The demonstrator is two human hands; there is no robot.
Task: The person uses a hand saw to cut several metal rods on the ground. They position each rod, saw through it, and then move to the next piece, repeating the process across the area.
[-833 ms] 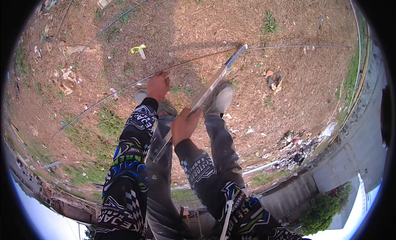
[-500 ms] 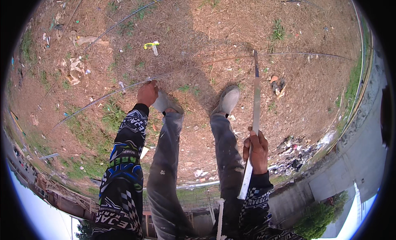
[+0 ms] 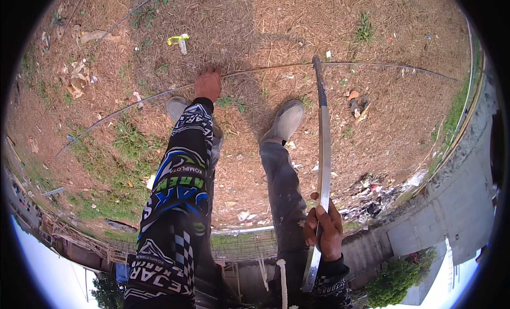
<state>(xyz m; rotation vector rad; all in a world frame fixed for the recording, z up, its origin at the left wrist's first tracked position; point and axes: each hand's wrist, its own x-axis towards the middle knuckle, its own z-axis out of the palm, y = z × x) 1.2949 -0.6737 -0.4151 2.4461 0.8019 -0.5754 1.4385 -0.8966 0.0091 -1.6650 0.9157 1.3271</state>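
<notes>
A long, thin metal rod (image 3: 127, 106) runs across in front of me, curving from the left to the far right and brownish in its middle. My left hand (image 3: 207, 85) is over the rod beyond my left shoe, its fingers curled round it; the fingertips are partly hidden. In my right hand (image 3: 325, 230) is a long flat metal bar (image 3: 324, 144), gripped near its near end. Silvery along most of its length, the bar turns dark and bluish toward its far end, which meets or overlaps the rod. Whether they touch I cannot tell.
My shoes (image 3: 288, 119) stand apart on dry, straw-strewn ground. A yellow and white scrap (image 3: 183, 44) lies ahead. Crumpled brown litter (image 3: 78, 78) is at the left, and a rubbish heap (image 3: 366, 197) at the right. Another thin rod (image 3: 127, 16) lies at the far left.
My left hand has moved right and farther away along the rod. My right hand has come nearer to me with the bar, whose far end has shifted left along the rod.
</notes>
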